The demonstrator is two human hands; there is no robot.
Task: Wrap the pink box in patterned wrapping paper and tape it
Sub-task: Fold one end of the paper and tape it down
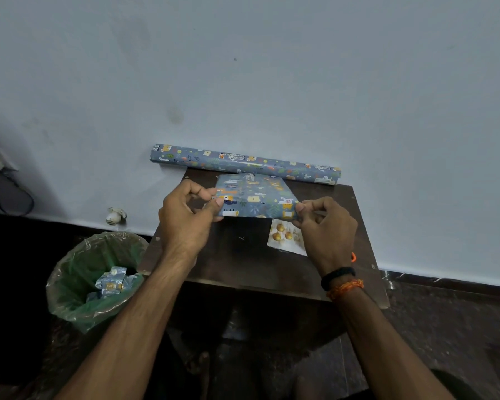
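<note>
Here the wrapped box (254,196), fully covered in blue animal-print paper so that no pink is seen, is held on the dark desk (243,255), just in front of the paper roll (244,164) that lies against the wall. Its long axis runs left to right, parallel to the roll, with the broad face turned up and slightly toward the camera. The left end is pinched by the left hand (186,216), whose thumb and fingers (205,193) are closed on the paper flap; the right end is pinched likewise by the right hand (325,226). The step in hand is judged to be the folding of the end flaps. For a clean result, the paper should be pulled taut toward each end, creased sharply along the box edges, and kept pressed flat until tape is applied; no tape can be made out. A small card with gold ornaments (286,236) lies just nearer than the box, and a lined bin (96,280) holding paper scraps stands left of the desk.
</note>
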